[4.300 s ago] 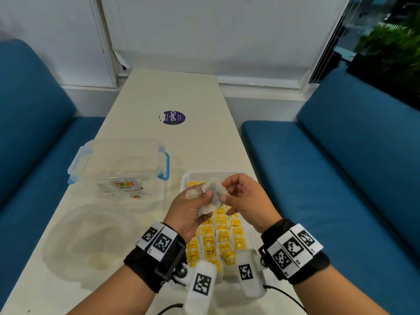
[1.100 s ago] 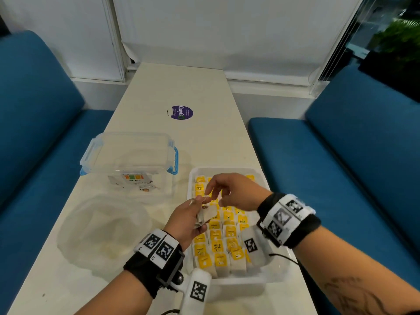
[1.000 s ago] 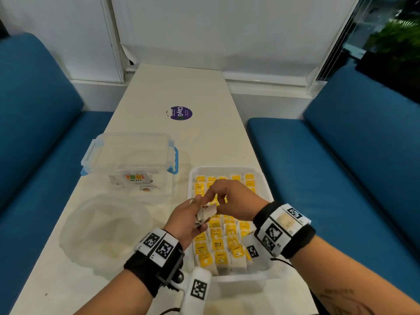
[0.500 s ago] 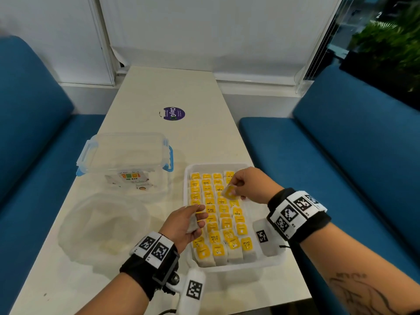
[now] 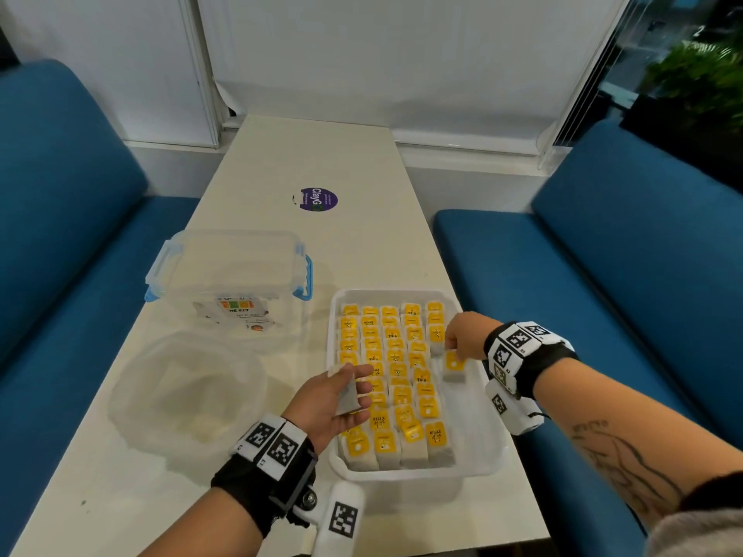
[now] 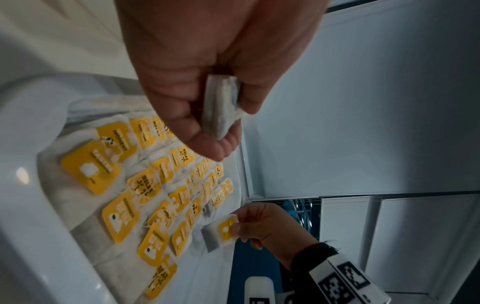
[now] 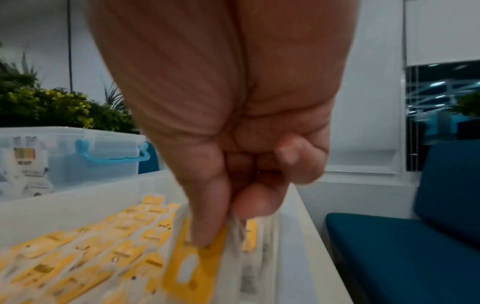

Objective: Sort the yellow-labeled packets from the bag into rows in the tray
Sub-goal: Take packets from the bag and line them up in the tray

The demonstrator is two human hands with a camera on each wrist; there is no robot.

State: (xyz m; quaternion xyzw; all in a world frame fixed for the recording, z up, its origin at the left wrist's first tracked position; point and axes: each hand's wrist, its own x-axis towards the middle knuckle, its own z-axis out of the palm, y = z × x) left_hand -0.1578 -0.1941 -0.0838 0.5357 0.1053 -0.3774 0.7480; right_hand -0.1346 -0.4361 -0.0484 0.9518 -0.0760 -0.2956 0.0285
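A white tray [image 5: 478,448] near the table's front right holds several rows of yellow-labeled packets [image 5: 396,365]. My right hand [image 5: 462,339] pinches one yellow-labeled packet [image 5: 453,365] by its top, low over the tray's right side next to the rightmost row; the same packet [image 7: 193,267] [image 6: 223,230] appears in both wrist views. My left hand [image 5: 341,396] hovers over the tray's left edge and grips a packet [image 5: 346,389] with its label hidden; the left wrist view shows that packet [image 6: 221,107] held between thumb and fingers.
A crumpled clear plastic bag [image 5: 189,391] lies on the table left of the tray. Behind it stands a clear lidded box [image 5: 229,275] with blue clips. A purple sticker [image 5: 315,199] marks the table's middle. Blue sofas flank the table.
My right hand took one packet from the bunch in my left hand and carried it right and down to the tray's right side. My left hand drew back toward the tray's left edge.
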